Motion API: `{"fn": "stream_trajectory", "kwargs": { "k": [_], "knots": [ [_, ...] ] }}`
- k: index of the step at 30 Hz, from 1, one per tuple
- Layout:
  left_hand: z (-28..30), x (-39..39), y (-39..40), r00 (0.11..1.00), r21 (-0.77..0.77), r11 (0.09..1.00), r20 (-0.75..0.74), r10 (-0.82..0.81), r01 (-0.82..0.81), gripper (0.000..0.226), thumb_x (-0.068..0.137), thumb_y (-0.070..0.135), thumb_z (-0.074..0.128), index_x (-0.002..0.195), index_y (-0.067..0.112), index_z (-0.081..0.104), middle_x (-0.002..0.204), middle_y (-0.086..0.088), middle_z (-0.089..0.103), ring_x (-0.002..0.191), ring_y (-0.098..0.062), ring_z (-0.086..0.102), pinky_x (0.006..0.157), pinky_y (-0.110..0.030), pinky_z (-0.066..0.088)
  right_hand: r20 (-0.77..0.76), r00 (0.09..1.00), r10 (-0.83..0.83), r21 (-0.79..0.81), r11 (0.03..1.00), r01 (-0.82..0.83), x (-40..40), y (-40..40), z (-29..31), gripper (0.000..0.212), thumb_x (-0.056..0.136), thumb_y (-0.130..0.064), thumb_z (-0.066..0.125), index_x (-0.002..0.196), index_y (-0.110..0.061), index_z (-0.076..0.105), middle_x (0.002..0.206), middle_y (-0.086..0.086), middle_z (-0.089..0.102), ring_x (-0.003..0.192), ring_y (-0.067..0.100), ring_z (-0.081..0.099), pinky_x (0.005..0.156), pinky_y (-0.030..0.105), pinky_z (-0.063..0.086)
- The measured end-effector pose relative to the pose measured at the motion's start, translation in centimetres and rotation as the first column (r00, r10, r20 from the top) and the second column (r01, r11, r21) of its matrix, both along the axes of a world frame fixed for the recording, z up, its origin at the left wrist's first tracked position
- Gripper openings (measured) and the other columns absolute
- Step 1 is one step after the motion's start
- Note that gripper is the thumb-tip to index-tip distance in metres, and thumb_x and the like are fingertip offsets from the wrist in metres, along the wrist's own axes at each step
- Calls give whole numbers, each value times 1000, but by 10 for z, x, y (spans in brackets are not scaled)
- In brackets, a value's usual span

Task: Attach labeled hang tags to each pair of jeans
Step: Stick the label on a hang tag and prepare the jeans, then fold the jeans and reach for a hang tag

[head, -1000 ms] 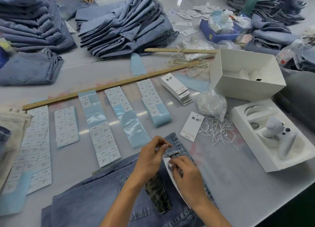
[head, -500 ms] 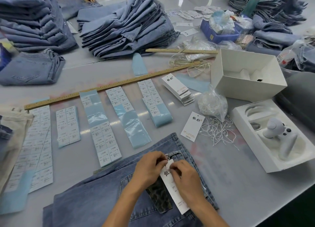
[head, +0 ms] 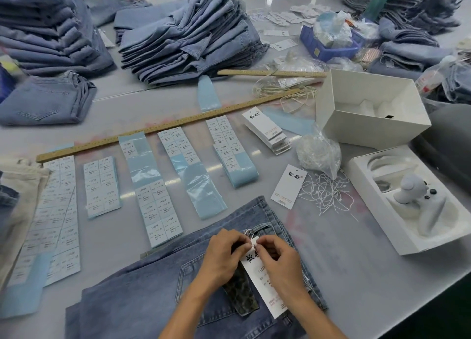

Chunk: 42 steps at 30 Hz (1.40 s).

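Observation:
A folded pair of blue jeans (head: 142, 298) lies at the table's near edge, waistband towards the far right. On it rests a white hang tag (head: 262, 280) with black lettering, beside a dark patterned patch (head: 242, 298). My left hand (head: 224, 252) and my right hand (head: 277, 257) meet at the tag's top end by a belt loop (head: 260, 228); both pinch the thin white string there. A loose hang tag (head: 289, 185) lies further right, near a scatter of white strings (head: 328, 193).
Several blue-backed strips of size stickers (head: 150, 185) lie in a row below a long wooden ruler (head: 163, 127). A stack of tags (head: 267, 132), a bag of strings (head: 318, 155) and two white boxes (head: 369, 109) (head: 382, 211) stand right. Jeans piles (head: 188, 38) fill the back.
The tag has turned face up and come to lie flat on the jeans. Both hands have closed together at its top end by the belt loop.

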<state>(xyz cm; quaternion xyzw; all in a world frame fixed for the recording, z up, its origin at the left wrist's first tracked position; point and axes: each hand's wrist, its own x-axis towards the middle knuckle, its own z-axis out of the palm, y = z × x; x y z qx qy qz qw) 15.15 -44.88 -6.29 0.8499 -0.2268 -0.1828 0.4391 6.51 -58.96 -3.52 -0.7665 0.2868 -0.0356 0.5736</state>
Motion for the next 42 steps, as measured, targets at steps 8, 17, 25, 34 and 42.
{"fn": "stream_trajectory", "kwargs": {
  "k": [8,17,25,34,42],
  "knots": [
    [-1,-2,-1,998,1,1000,56,2,-2,2,92,28,74,93,27,72,86,21,65,87,-2,53,89,-39,44,6,997,73,59,996,-73,1,-5,-3,17,94,-15,70,90,-31,73,87,-9,74,80,6,69,68,16,52],
    [0,-3,0,1000,-13,1000,17,21,-21,3,93,26,73,91,28,71,87,18,66,91,-7,55,91,-43,43,10,999,53,87,995,-54,0,-6,-6,16,94,-11,70,95,-27,71,91,-7,74,82,6,69,71,18,53],
    [1,-3,1,1000,0,1000,19,-9,9,5,92,29,73,89,32,70,82,22,62,92,-1,52,90,-40,44,24,991,134,21,991,-135,0,-5,-7,20,93,-9,69,93,-28,71,90,-13,73,87,4,69,74,13,51],
    [-3,10,6,990,-146,989,-139,-2,-18,39,62,44,89,93,38,67,102,18,60,78,-5,54,72,-14,44,28,973,229,22,973,-229,-7,-12,-6,24,91,-5,69,98,-28,65,94,-7,71,91,11,69,83,25,55],
    [-5,7,0,995,-111,992,-83,51,-60,32,69,49,87,89,42,62,100,16,53,84,-7,53,74,-18,44,7,993,122,35,992,-122,-2,-9,2,32,91,-9,72,89,-40,68,90,-5,73,86,10,69,83,36,57]
  ]
}}
